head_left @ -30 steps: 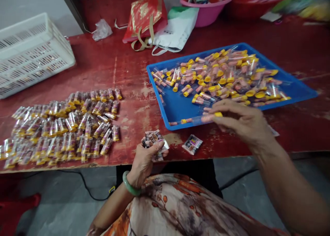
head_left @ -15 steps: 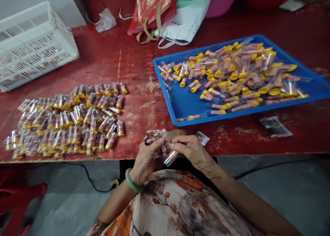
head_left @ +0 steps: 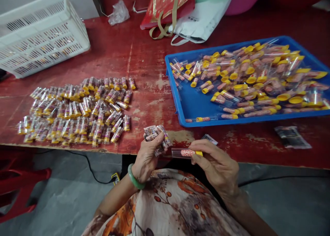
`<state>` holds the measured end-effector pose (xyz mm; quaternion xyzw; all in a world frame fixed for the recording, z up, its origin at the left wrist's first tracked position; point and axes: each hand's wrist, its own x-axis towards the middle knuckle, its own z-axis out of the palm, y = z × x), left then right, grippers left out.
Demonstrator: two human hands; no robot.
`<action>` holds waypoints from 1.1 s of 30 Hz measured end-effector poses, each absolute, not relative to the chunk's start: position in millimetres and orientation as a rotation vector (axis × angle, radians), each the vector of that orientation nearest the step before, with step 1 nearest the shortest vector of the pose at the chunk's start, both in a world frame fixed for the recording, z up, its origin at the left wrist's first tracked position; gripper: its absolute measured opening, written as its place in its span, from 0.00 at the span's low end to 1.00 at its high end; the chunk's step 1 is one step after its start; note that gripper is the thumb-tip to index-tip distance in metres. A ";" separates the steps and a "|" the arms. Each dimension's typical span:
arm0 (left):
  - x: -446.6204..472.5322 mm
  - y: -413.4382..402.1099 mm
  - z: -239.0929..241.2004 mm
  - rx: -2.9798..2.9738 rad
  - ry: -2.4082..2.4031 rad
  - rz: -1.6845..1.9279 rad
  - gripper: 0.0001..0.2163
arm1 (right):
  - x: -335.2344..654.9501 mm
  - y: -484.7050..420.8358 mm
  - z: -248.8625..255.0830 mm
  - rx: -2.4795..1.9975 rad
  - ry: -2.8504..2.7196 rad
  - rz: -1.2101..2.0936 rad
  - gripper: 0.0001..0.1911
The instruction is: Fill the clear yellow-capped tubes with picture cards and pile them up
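My left hand, with a green bangle at the wrist, is closed on a bunch of small printed packets. Between thumb and fingers my right hand pinches a clear tube by its yellow-capped end. Red-and-white pieces show inside the tube, which lies nearly level, its clear end pointing at the left hand. Beyond the right hand, a small packet lies on the table, partly hidden. The blue tray behind holds many similar yellow-capped tubes.
On the red table, rows of filled tubes stand and lie at the left. A white slatted crate sits behind them. Bags and a pink basin are at the back. A dark packet lies at the right.
My right hand has moved right, away from the left hand, taking the tube with it. The tube has turned from slanting to nearly level. The whole view has shifted slightly.
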<state>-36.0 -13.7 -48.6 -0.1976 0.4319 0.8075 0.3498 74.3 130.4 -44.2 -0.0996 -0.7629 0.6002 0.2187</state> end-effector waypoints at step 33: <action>-27.2 -20.9 -45.7 -0.416 1.041 2.112 0.15 | 52.9 106.1 -68.0 0.167 -2.215 1.086 0.22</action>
